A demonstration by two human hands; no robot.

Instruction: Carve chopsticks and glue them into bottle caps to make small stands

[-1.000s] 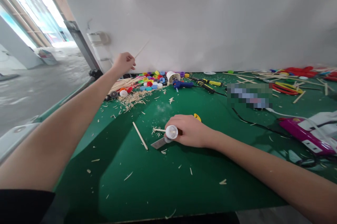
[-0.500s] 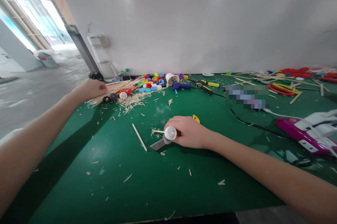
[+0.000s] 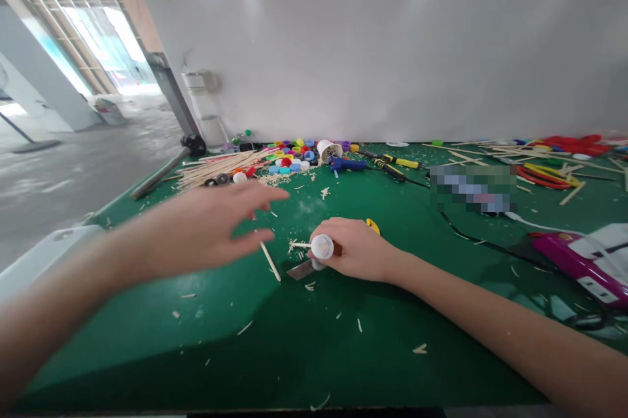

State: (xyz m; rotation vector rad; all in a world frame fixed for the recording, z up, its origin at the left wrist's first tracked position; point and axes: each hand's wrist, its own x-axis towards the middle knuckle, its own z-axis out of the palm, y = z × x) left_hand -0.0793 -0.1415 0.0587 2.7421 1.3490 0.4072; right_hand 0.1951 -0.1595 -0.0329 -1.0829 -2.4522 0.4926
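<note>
My left hand [image 3: 216, 225] is over the left part of the green table [image 3: 235, 365], blurred by motion. Its fingers are spread, with nothing visible in them. Just past its fingertips lies a loose wooden stick [image 3: 271, 261]. My right hand [image 3: 356, 248] is closed around a utility knife; the flat metal blade [image 3: 300, 269] points left, low over the table, and a yellow end [image 3: 373, 226] shows behind the hand. At the same grip are a round white cap [image 3: 322, 246] and a short wooden stick [image 3: 301, 245]. The fingers hide how these are held.
Behind are a bundle of wooden sticks [image 3: 223, 169], colourful bottle caps [image 3: 294, 159], a tipped white cup [image 3: 328, 150] and a blue glue gun [image 3: 346, 164]. Yellow-handled tools [image 3: 390, 169], a black cable [image 3: 458, 232] and a purple power strip [image 3: 574, 264] lie rightward. Wood shavings are scattered about.
My left hand has come away from the stick bundle, moving right and nearer to me, and its fingers have spread. My right hand keeps its grip; the view has shifted slightly.
</note>
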